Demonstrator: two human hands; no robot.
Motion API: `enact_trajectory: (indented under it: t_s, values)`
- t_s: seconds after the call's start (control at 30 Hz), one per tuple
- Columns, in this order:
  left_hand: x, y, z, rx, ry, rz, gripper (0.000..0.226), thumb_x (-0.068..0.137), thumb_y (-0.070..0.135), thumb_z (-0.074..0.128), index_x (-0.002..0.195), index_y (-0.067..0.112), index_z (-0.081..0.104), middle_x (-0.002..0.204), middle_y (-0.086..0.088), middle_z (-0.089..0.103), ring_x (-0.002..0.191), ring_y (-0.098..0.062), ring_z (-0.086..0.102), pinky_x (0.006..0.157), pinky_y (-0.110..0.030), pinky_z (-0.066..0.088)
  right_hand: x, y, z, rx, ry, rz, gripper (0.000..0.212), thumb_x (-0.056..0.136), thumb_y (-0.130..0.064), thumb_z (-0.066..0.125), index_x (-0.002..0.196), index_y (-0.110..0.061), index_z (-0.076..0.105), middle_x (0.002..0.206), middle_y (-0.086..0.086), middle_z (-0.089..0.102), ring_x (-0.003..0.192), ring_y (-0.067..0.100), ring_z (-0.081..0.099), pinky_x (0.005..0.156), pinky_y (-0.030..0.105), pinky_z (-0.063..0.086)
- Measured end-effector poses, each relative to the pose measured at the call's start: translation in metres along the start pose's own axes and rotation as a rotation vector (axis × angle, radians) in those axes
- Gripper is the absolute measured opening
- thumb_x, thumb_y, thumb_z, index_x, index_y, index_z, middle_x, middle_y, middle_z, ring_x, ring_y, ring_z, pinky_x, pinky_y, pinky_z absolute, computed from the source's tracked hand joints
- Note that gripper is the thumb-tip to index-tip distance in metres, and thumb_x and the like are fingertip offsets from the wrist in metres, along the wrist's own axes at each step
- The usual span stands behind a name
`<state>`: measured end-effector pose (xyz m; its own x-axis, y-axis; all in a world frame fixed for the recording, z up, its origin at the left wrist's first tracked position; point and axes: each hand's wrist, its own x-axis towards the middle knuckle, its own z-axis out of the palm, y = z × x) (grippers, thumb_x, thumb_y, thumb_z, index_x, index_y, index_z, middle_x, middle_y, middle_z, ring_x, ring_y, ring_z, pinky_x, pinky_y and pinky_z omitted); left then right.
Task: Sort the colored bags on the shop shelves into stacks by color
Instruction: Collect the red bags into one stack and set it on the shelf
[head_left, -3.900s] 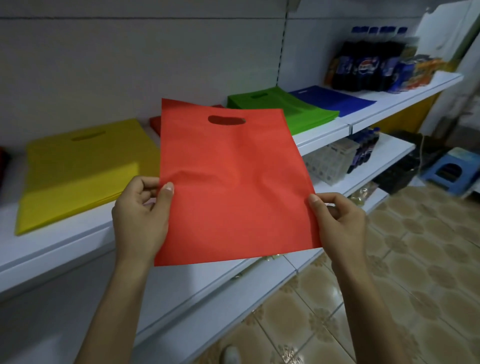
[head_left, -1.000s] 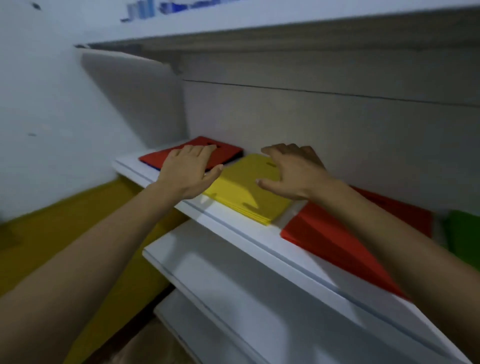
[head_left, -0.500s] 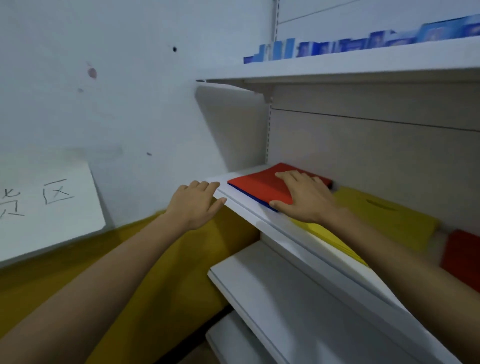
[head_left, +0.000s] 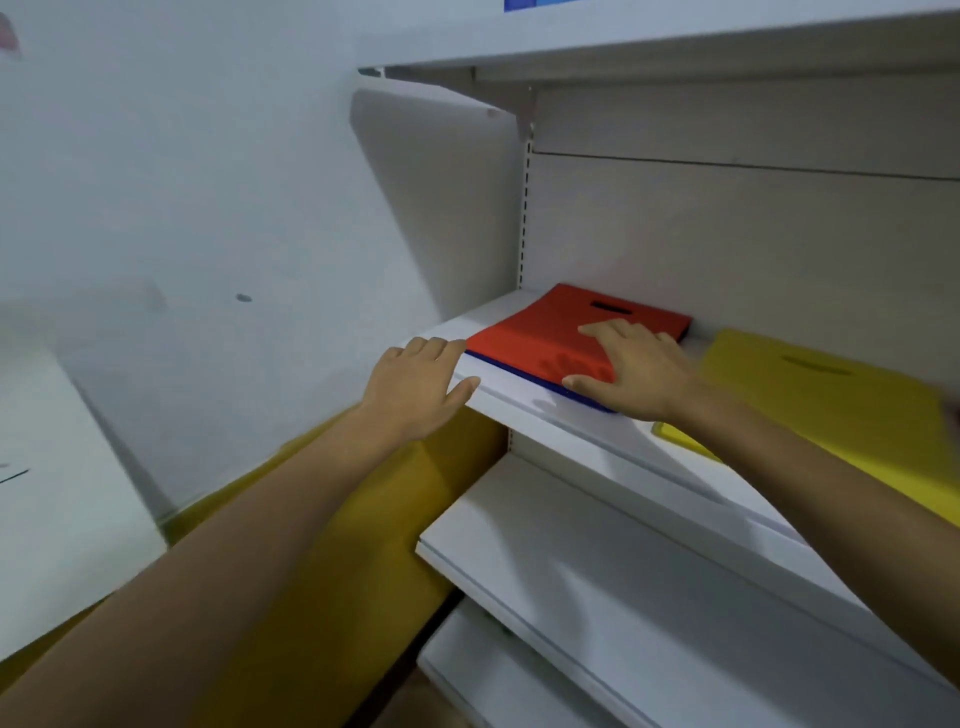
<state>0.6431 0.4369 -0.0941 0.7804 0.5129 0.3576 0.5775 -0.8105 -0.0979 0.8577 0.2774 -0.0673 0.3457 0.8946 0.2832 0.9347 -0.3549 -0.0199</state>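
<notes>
Left hand (head_left: 415, 387): released, fingers straight, resting on the front edge of the shelf (head_left: 571, 426) at its left end.
Right hand (head_left: 636, 371): flat on the red bag (head_left: 545, 332), grasping nothing.
Red bag: on the shelf's left end, on top of a blue bag (head_left: 524, 375).
Yellow stack (head_left: 831, 395): on the shelf, just right of the red bag.
Change: a second ago both hands were at the yellow stack.
Meaning: this mixed pile likely gets sorted next.

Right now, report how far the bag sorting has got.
Done: the yellow stack lies by itself on the shelf. In hand: the right hand lies flat on the red bag topping the pile at the shelf's left end; the left hand rests on the shelf edge. Left: a blue bag edge shows under the red, so that pile is mixed and needs splitting.
</notes>
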Motion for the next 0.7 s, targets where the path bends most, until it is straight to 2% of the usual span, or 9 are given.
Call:
enact_trajectory:
  t_s: [0.13,0.23,0.4,0.57,0.7]
  values:
    - [0.048,-0.002,0.022,-0.055,0.027,0.054,0.055,0.098,0.050,0.034,0.143,0.019,0.036,0.139,-0.003,0.048,0.126,-0.022,0.043,0.099,-0.039,0.038,0.021,0.028,0.010,0.051,-0.070,0.106,0.074,0.084,-0.065,0.050,0.142,-0.021,0.037,0.142,0.005,0.045,0.128,0.025,0.044,0.103,0.042,0.038]
    - [0.079,0.002,0.036,-0.135,0.035,0.056,0.054,0.097,0.049,0.037,0.141,0.019,0.038,0.135,-0.005,0.051,0.122,-0.024,0.046,0.095,-0.039,0.040,0.041,0.059,0.015,0.119,-0.088,0.202,0.067,0.086,-0.056,0.057,0.138,-0.016,0.043,0.140,0.005,0.049,0.128,0.022,0.047,0.102,0.032,0.039]
    - [0.116,-0.011,0.061,-0.224,0.024,0.046,0.050,0.096,0.047,0.042,0.137,0.018,0.044,0.129,-0.006,0.057,0.116,-0.026,0.051,0.090,-0.039,0.044,0.076,0.090,0.031,0.079,-0.138,0.322,0.066,0.084,-0.060,0.057,0.135,-0.018,0.047,0.138,0.006,0.051,0.124,0.025,0.050,0.100,0.037,0.043]
    - [0.162,-0.013,0.082,-0.413,-0.114,-0.040,0.050,0.094,0.046,0.048,0.135,0.018,0.049,0.133,-0.006,0.054,0.122,-0.025,0.048,0.097,-0.041,0.044,0.076,0.096,0.052,0.000,-0.193,0.406,0.066,0.086,-0.061,0.053,0.134,-0.017,0.045,0.135,0.007,0.053,0.123,0.027,0.050,0.098,0.038,0.043]
    - [0.203,-0.008,0.100,-0.503,-0.277,-0.089,0.053,0.091,0.052,0.050,0.126,0.013,0.057,0.124,-0.011,0.059,0.109,-0.027,0.057,0.090,-0.042,0.050,0.076,0.096,0.060,-0.095,-0.236,0.496,0.067,0.084,-0.072,0.044,0.122,-0.017,0.050,0.126,0.008,0.055,0.117,0.028,0.051,0.092,0.038,0.041]
